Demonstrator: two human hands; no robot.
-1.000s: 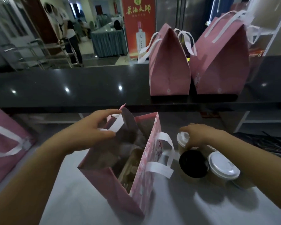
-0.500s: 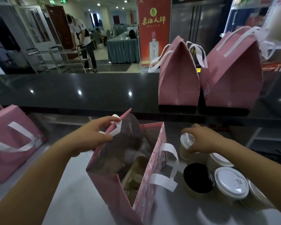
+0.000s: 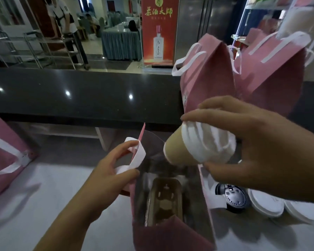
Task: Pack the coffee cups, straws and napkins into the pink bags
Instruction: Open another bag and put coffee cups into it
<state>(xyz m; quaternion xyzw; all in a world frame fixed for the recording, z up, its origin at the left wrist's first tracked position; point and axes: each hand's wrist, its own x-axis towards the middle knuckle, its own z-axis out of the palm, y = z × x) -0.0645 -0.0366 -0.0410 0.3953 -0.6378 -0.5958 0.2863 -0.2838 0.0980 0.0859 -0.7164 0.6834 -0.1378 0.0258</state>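
The right hand [image 3: 243, 142] is gripping a cup [image 3: 194, 147] by its white lid, fingers curled over the rim and thumb underneath. The cup is tilting, its tan base pointing down and left, hanging above the mouth of the open bag [image 3: 170, 232]. The left hand [image 3: 109, 171] is pinching that bag's white handle [image 3: 138, 156] and pulling the near wall outward. Inside the bag a brown cardboard carrier [image 3: 163, 201] is lying at the bottom.

Just right of the bag, under the right forearm, a black-lidded cup [image 3: 232, 198] is sitting beside 2 white-lidded cups [image 3: 266, 205] on the grey table [image 3: 43, 187]. 2 closed bags [image 3: 207, 78] are standing on the dark counter [image 3: 80, 91] behind. Another pink bag [image 3: 4, 151] is lying at the left edge. Beyond the counter a person [image 3: 62, 20] is leaning over a metal cart [image 3: 43, 49].
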